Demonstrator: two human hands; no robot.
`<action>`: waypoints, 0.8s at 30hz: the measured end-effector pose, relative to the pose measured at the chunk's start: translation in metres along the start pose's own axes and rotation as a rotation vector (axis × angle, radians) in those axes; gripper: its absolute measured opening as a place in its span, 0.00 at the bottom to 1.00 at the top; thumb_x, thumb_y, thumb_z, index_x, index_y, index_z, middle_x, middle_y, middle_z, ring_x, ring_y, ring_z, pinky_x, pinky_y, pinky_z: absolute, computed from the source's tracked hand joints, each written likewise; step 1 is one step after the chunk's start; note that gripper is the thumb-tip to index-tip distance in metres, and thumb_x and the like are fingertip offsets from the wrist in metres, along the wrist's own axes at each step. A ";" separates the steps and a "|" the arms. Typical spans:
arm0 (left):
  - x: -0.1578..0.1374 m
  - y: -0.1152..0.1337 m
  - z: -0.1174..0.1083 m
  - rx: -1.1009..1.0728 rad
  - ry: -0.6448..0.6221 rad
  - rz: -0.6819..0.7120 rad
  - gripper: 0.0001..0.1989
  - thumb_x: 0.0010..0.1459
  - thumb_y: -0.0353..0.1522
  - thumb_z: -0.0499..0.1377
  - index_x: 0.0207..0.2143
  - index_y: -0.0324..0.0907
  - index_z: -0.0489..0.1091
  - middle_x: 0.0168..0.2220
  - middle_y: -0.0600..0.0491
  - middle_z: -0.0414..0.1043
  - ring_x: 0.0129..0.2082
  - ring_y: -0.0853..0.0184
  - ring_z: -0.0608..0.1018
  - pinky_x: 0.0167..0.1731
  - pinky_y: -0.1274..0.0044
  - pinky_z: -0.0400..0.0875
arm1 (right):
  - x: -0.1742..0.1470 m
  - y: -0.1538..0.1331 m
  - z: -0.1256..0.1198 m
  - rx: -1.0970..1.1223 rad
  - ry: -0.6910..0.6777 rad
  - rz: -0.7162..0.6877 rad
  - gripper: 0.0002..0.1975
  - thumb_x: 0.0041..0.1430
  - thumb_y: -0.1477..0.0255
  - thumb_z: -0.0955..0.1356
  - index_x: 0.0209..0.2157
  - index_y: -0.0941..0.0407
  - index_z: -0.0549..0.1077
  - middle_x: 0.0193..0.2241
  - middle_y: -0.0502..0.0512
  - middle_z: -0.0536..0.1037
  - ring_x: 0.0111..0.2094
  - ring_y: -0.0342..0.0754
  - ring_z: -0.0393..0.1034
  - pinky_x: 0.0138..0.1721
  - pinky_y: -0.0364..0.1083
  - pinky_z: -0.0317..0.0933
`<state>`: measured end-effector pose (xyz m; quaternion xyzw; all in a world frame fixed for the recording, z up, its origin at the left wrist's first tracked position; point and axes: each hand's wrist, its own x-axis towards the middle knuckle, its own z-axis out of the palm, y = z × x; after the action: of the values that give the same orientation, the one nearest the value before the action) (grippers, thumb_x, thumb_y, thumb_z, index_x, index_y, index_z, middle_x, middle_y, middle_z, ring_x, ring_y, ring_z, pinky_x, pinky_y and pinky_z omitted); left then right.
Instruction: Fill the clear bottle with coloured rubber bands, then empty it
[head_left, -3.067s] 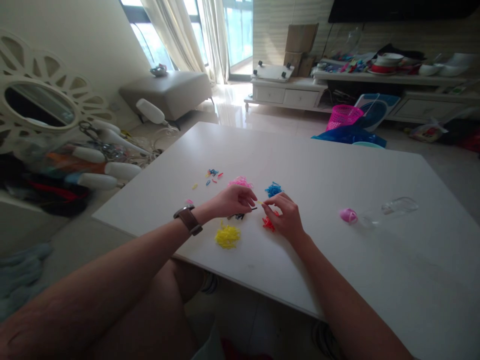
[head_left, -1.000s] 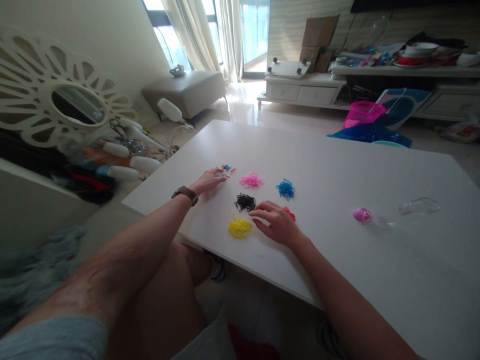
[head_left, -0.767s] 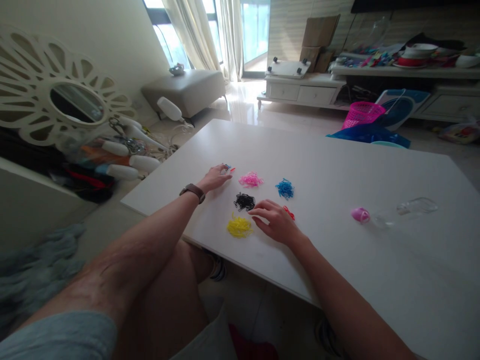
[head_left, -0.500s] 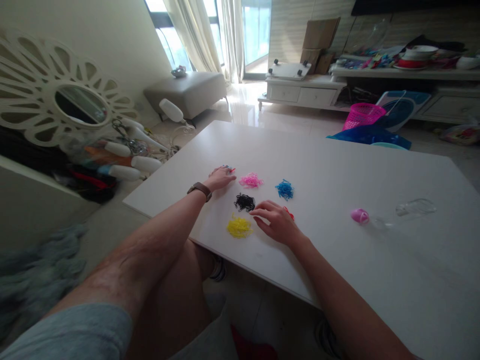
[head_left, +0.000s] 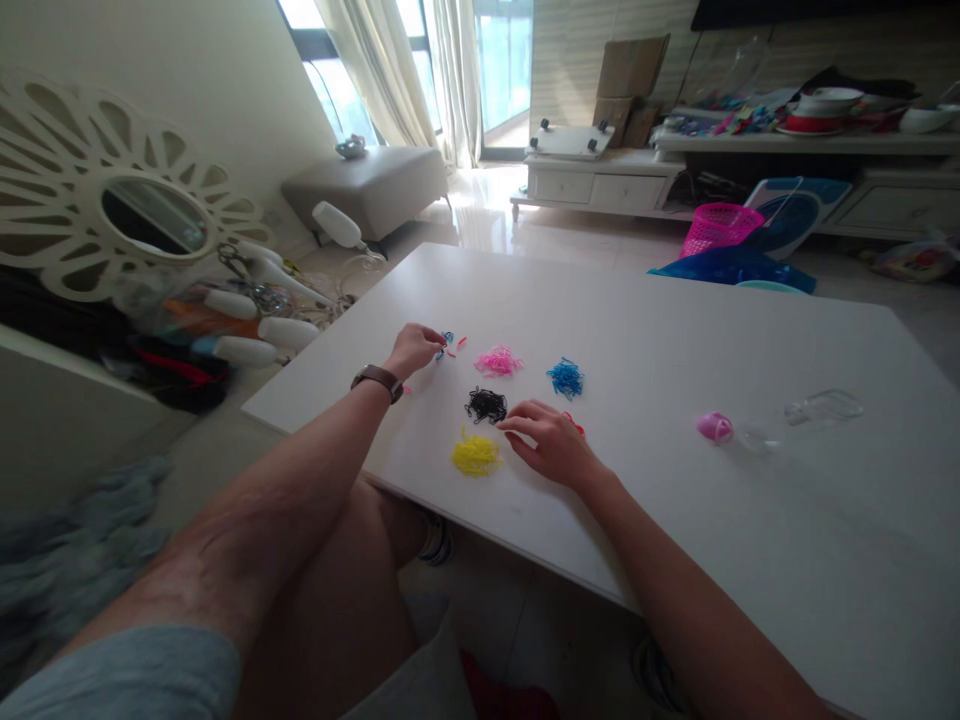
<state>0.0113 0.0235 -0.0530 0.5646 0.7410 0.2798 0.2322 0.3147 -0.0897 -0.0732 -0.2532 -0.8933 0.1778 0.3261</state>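
My left hand (head_left: 415,348) is at the far left of the piles. Its fingertips are pinched together at a small scatter of mixed blue and red rubber bands (head_left: 448,338); what they grip is too small to make out. My right hand (head_left: 555,443) hovers or rests with fingers apart and bent, holding nothing visible. Its fingertips are next to a pile of black rubber bands (head_left: 487,405), and it partly covers some red bands (head_left: 576,424). Around the hands lie piles of pink bands (head_left: 498,361), blue bands (head_left: 566,378) and yellow bands (head_left: 475,454).
On the right of the white table (head_left: 660,360) lie a pink rounded object (head_left: 715,428) and a clear bottle-like piece (head_left: 823,407). Beyond the far edge stand a pink basket (head_left: 721,228) and blue plastic (head_left: 739,268). White lamp arms (head_left: 289,332) come close to the left edge.
My left hand has drawn back to the left and its fingers have pinched, uncovering the mixed bands and a pink one by the wrist. My right hand has hardly moved.
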 end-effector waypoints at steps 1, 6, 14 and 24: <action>-0.001 -0.001 -0.001 -0.035 0.009 -0.004 0.09 0.48 0.34 0.69 0.33 0.39 0.82 0.36 0.46 0.83 0.36 0.63 0.80 0.40 0.75 0.72 | 0.000 0.001 0.000 0.000 -0.003 -0.002 0.10 0.65 0.78 0.65 0.43 0.53 0.77 0.40 0.56 0.78 0.42 0.50 0.72 0.43 0.49 0.66; -0.004 0.002 -0.001 -0.102 0.032 -0.001 0.06 0.45 0.29 0.69 0.30 0.38 0.81 0.32 0.48 0.82 0.30 0.67 0.78 0.34 0.76 0.71 | -0.001 0.003 0.001 -0.004 -0.008 0.006 0.10 0.64 0.79 0.66 0.43 0.53 0.77 0.40 0.56 0.78 0.42 0.49 0.72 0.43 0.49 0.66; -0.007 0.006 -0.008 -0.196 0.000 -0.030 0.13 0.41 0.27 0.69 0.33 0.38 0.76 0.34 0.47 0.82 0.26 0.70 0.75 0.24 0.81 0.65 | -0.002 0.004 0.000 -0.003 -0.018 0.009 0.10 0.64 0.78 0.65 0.42 0.54 0.77 0.40 0.56 0.78 0.42 0.50 0.72 0.43 0.49 0.66; -0.008 0.002 -0.005 -0.007 -0.010 0.049 0.07 0.42 0.27 0.66 0.29 0.39 0.80 0.28 0.50 0.80 0.29 0.65 0.78 0.31 0.77 0.69 | 0.000 0.001 -0.002 -0.007 -0.030 0.022 0.10 0.63 0.80 0.65 0.41 0.54 0.77 0.40 0.56 0.78 0.41 0.49 0.72 0.43 0.48 0.66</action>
<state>0.0117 0.0159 -0.0474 0.5832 0.7246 0.2853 0.2311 0.3164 -0.0883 -0.0728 -0.2614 -0.8958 0.1819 0.3099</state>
